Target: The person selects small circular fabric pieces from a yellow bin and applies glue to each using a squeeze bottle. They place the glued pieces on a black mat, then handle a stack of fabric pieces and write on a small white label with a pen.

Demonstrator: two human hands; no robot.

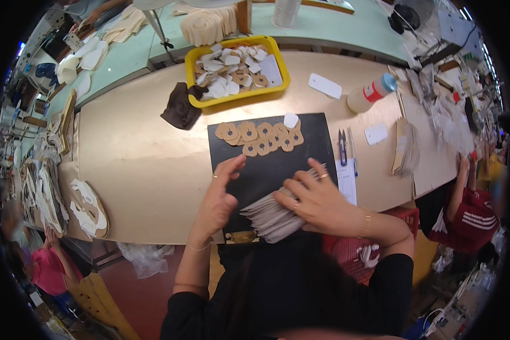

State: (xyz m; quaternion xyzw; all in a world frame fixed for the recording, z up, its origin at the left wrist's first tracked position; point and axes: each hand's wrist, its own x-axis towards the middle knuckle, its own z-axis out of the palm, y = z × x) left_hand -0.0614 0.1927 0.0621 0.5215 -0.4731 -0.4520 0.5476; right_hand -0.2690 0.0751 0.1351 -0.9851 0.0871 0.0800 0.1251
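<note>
Above a black mat (260, 178), the left hand (220, 191) hangs loosely spread while the right hand (317, 199) covers fanned pieces (272, 218), grip unclear.

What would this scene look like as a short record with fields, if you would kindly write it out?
Left hand: open, over the black mat, no piece visible in it
Right hand: on a fanned stack of greyish pieces; thumb position unclear
Mat, far end: brown flower-shaped pieces grouped, one white piece at their right
Beyond mat: yellow tray holding white and tan pieces
Right of tray: blue-capped bottle
</note>
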